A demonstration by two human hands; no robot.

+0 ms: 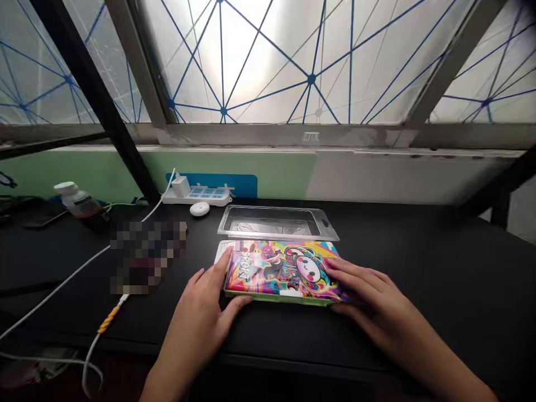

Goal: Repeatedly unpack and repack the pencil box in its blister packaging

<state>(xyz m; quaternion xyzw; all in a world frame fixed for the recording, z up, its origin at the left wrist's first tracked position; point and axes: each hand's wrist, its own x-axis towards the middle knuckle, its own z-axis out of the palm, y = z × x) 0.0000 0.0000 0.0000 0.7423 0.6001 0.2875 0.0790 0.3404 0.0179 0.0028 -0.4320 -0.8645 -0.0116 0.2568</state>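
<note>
A flat pencil case [276, 273] with a bright cartoon print and a green lower edge lies on the black desk before me. My left hand [205, 307] grips its left end, with the thumb at the near edge and the fingers along the left side. My right hand [368, 296] holds the right end, its fingers over the printed top and the thumb low at the near edge. From behind the case a printed backing card [224, 247] sticks out. Just beyond lies a clear plastic packaging tray [272, 222].
A white power strip [209, 195] with a plugged-in charger stands against the wall, near a small round white case [200, 209]. To the left are a white-capped bottle [77, 201], a blurred-out device [146, 257] and a white cable [62, 285]. The black desk [439, 268] extends right.
</note>
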